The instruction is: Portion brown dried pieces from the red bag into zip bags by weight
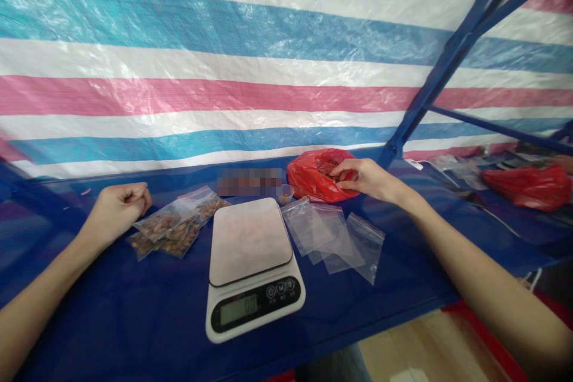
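Scale (pixel 250 242): white digital kitchen model, flat on a dark blue table (pixel 134 322) in front of the worker, its lit display showing zeros to the left of three round buttons.
Right hand (pixel 364 179): stretched forward to a crumpled red plastic bag (pixel 308 176), fingers partly curled and dipping into the open mouth; the fingertips sit among dark contents, and whether they grip any of it cannot be told.
Red plastic bag: at the far edge of the table, behind and to the right of the scale, near the striped sheet (pixel 201 95).
Left hand (pixel 125 203): folded into a loose fist just beside the filled zip bags (pixel 172 230); whether anything is tucked inside the fist cannot be told.
Filled zip bags: overlapping in a pile to the left of the scale, brown pieces visible through the clear plastic.
Flat zip bags (pixel 333 236): fanned out to the right of the scale, one overlapping the next, in front of the red plastic bag.
Small cup (pixel 285 194): clear, with a few brownish bits, between the scale and the red plastic bag.
Backdrop: striped sheet in pink, blue and white, crossed at right by a blue metal frame (pixel 430 89).
Far right: a second red bag (pixel 528 186), blurred.
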The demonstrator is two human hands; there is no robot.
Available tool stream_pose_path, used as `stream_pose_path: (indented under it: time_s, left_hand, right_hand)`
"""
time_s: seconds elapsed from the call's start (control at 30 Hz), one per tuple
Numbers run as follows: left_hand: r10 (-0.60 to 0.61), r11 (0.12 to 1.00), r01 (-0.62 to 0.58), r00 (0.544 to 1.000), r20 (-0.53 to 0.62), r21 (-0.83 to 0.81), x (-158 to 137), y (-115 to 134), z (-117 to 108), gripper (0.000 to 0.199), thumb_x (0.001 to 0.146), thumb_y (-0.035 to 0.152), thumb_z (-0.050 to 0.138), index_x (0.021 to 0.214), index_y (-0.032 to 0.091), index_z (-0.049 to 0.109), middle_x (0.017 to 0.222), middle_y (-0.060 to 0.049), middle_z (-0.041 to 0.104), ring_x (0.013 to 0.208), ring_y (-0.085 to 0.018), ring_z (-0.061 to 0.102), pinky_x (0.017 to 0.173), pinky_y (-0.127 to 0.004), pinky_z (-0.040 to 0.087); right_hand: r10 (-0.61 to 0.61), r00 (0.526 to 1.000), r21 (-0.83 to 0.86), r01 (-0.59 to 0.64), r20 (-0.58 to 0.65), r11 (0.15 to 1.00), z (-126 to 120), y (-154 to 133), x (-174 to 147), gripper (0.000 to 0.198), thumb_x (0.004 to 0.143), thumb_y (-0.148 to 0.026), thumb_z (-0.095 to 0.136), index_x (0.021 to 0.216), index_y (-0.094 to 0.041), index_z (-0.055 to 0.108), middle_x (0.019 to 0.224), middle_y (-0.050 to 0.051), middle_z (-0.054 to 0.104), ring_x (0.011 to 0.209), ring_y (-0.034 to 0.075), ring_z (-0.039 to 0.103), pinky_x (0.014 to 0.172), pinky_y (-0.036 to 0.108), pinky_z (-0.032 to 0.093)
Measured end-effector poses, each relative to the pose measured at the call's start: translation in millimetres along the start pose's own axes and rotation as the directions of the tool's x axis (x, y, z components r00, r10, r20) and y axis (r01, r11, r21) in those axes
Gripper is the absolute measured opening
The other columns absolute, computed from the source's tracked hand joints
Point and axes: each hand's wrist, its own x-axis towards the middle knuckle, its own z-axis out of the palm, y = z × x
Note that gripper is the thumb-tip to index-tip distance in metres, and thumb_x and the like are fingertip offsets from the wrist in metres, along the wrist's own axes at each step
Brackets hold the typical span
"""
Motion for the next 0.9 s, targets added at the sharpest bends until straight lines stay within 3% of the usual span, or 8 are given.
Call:
stream_pose_path:
  time_s: [0.13, 0.3, 0.63, 0.9]
  left_hand:
    - [-0.014, 1.0, 0.014, 1.0, -0.004, -0.011, -1.1, 6.2, 0.0, 0.017, 0.061, 0.03, 0.046, 0.05, 0.025, 0.034, 0.051, 0.0, 0.057, 0.051, -0.014, 0.047, 0.056, -0.028, 0.036]
    - [-0.033, 0.998, 0.032, 0.999, -0.018, -0.057, -1.6, 10.1, 1.3, 0.017, 0.059, 0.028, 0.046, 0.051, 0.025, 0.031, 0.049, 0.001, 0.053, 0.051, -0.013, 0.046, 0.055, -0.027, 0.035]
    - [-0.025, 0.999, 0.024, 1.0, -0.002, -0.032, -0.3, 5.2, 0.8, 0.015, 0.059, 0.028, 0.045, 0.052, 0.025, 0.033, 0.05, 0.0, 0.054, 0.051, -0.013, 0.045, 0.054, -0.027, 0.034]
    - [-0.021, 0.998, 0.021, 1.0, -0.004, -0.056, -1.5, -1.6, 2.9, 0.018, 0.062, 0.028, 0.047, 0.052, 0.025, 0.032, 0.052, 0.001, 0.053, 0.054, -0.014, 0.045, 0.055, -0.027, 0.034]
  right_hand:
    - [-0.103, 0.993, -0.167, 0.11, 0.049, 0.98, 10.5, 1.5, 3.1, 0.018, 0.084, -0.024, 0.075, 0.1, -0.02, 0.083, 0.106, 0.011, 0.079, 0.091, 0.025, 0.075, 0.085, 0.038, 0.06]
    - [-0.171, 0.985, -0.173, 0.165, -0.021, 0.971, 18.5, -4.0, 6.0, 0.018, 0.088, -0.014, 0.065, 0.093, -0.02, 0.081, 0.095, 0.01, 0.078, 0.087, 0.025, 0.075, 0.081, 0.037, 0.059]
    - [-0.147, 0.949, -0.103, 0.123, -0.279, 0.987, 20.4, -12.9, 4.8, 0.012, 0.09, -0.027, 0.071, 0.093, -0.023, 0.082, 0.1, 0.01, 0.082, 0.094, 0.03, 0.076, 0.092, 0.046, 0.059]
    - [-0.159, 0.931, -0.081, 0.14, -0.328, 0.987, 30.1, -16.9, 6.5, 0.012, 0.088, -0.022, 0.068, 0.087, -0.024, 0.08, 0.098, 0.009, 0.081, 0.094, 0.029, 0.076, 0.092, 0.046, 0.06]
